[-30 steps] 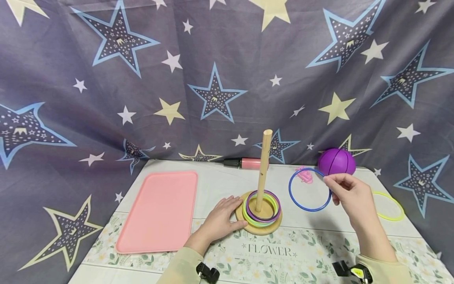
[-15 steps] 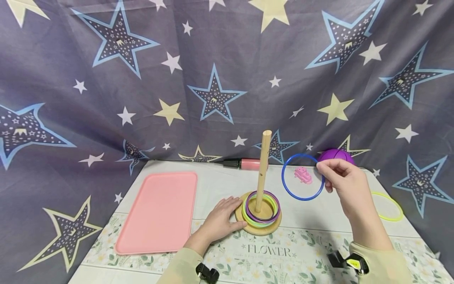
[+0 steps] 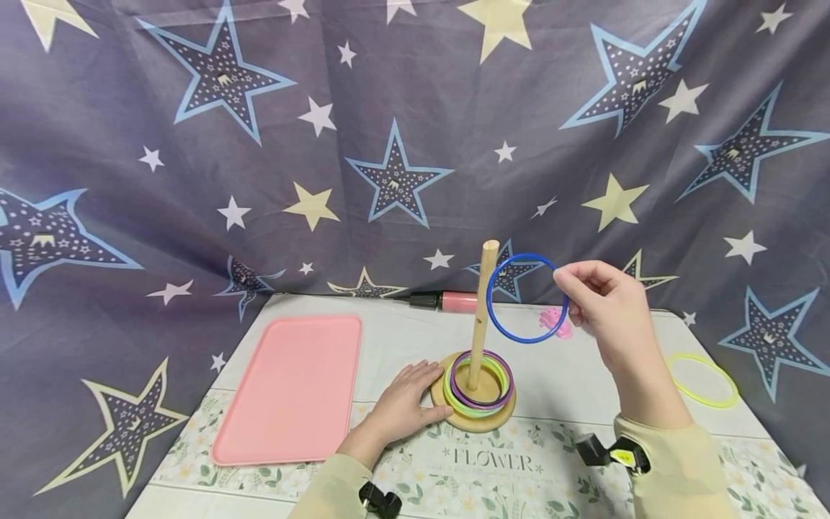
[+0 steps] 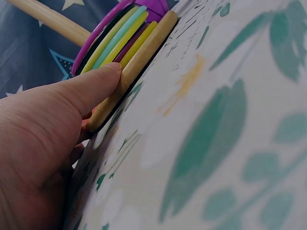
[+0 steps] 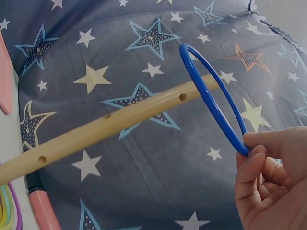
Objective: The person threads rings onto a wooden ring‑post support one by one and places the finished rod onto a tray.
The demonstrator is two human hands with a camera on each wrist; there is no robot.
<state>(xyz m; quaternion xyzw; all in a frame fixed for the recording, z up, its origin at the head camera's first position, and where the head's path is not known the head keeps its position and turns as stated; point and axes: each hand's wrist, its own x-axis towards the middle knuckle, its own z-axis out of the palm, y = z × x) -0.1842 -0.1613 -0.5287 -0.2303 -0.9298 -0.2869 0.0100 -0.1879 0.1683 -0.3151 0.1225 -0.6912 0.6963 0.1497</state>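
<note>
My right hand (image 3: 606,310) pinches a blue ring (image 3: 528,340) between thumb and fingertips, raised beside the upper part of a wooden peg (image 3: 481,310). In the right wrist view the blue ring (image 5: 211,101) is tilted and overlaps the peg's tip (image 5: 209,81); I cannot tell whether it encircles it. The peg stands upright on a round wooden base (image 3: 483,424). Several coloured rings (image 3: 476,412) are stacked around its foot, with a purple one on top. My left hand (image 3: 402,404) rests against the base's left side, fingers extended, its thumb (image 4: 103,79) touching the rim.
A pink tray (image 3: 288,389) lies at the left. A yellow ring (image 3: 703,402) lies at the right. Behind are a pink toy (image 3: 563,330) and a red-and-black pump-like tube (image 3: 454,301). A purple ball (image 4: 152,8) shows in the left wrist view. A starry curtain (image 3: 402,259) stands behind the table.
My right hand has moved the blue ring up and left, from above the table's right part to beside the peg's upper end. My left hand has stayed at the base.
</note>
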